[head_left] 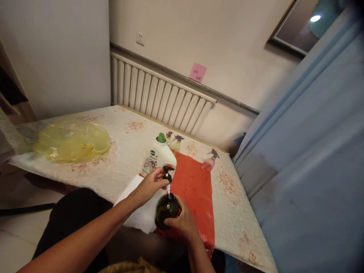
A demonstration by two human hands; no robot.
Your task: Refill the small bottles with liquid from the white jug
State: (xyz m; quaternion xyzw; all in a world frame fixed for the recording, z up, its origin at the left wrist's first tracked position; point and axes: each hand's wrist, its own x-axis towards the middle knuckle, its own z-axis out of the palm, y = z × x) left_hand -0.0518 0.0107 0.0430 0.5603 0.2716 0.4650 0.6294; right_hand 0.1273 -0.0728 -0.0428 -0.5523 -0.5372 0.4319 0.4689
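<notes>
My left hand [156,184] pinches the collar of a black pump head [168,174]. Its white tube [168,188] runs down into the mouth of a dark green bottle [165,210], with the collar raised above the neck. My right hand [182,220] is wrapped round the bottle's right side, and the bottle leans slightly. Just behind stands a large white detergent jug [162,153] with a green spout in its uncapped mouth. Under the hands lie a white cloth [143,216] and a red plastic sheet [193,185].
A pink spray bottle [208,163] stands right of the red sheet. Two more spray bottles, one yellowish [176,145], are behind the jug. A yellow plastic bag [71,140] lies on the left of the flowered tablecloth [125,144]. A radiator [159,94] and blue curtain [309,144] border the table.
</notes>
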